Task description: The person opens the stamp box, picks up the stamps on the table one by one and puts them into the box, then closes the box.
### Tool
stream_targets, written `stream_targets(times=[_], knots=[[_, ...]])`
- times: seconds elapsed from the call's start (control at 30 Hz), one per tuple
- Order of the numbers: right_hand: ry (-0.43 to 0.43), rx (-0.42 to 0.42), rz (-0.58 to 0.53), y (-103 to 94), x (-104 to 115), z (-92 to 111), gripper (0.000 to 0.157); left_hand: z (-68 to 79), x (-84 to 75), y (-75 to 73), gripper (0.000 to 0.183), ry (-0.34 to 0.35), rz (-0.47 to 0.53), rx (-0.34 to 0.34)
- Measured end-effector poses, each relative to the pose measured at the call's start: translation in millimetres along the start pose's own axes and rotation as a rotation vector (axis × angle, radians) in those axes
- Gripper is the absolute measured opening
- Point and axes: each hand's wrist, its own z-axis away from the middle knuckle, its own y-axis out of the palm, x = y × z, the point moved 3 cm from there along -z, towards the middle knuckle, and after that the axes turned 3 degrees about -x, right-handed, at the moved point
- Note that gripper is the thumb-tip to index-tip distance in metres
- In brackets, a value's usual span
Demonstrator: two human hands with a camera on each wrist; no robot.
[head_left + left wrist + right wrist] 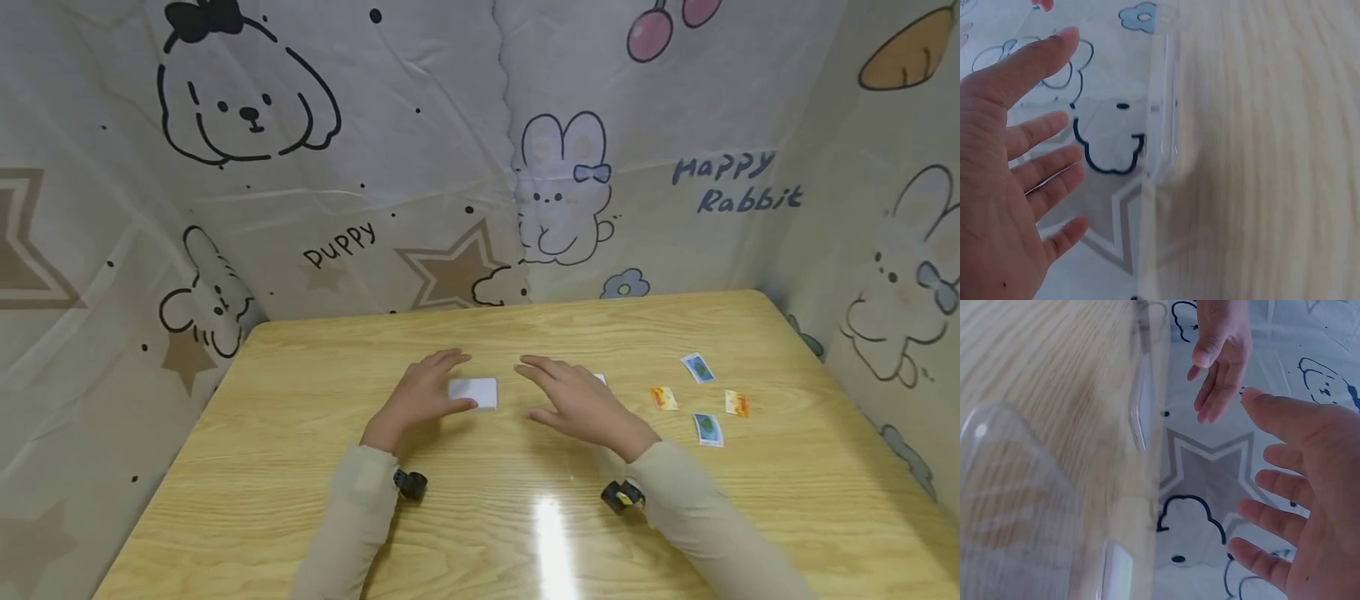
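Note:
My left hand [426,390] hovers with spread fingers next to a white rectangular stack [476,392], overlapping its left edge in the head view. Nothing is held in it. To the right, my right hand [581,402] is also raised with fingers apart and holds nothing. A second white piece [600,378] peeks out behind that hand, mostly hidden. In the right wrist view, the stack [1143,406] looks glossy, like a clear case, and the second white piece [1119,572] lies nearer. A clear plastic cover [1016,506] lies closest to that camera.
On the right of the wooden table [262,467] lie two blue-and-green picture cards, one farther back [698,367] and one nearer [708,429]. Two orange-yellow cards, a left one [663,398] and a right one [737,403], lie between them. A cartoon-printed curtain [420,167] surrounds the table.

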Motion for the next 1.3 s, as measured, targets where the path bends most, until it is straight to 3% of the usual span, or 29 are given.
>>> stream_targets(times=[0.47, 0.73, 1.03, 1.3], knots=[[0.091, 0.168, -0.092, 34.8, 13, -40, 0.063, 12.4, 32.8, 6.5, 0.079, -0.068, 0.068, 0.067], [0.169, 0.250, -0.080, 53.2, 13, -54, 0.068, 13.3, 40.9, 13.0, 0.078, -0.094, 0.142, 0.058], [0.242, 0.287, -0.079, 63.8, 14, -61, 0.077, 17.8, 47.8, 24.5, 0.074, -0.149, 0.205, 0.040], [0.240, 0.288, -0.055, 65.9, 14, -65, 0.076, 13.6, 49.5, 29.3, 0.072, -0.138, 0.160, 0.021]])
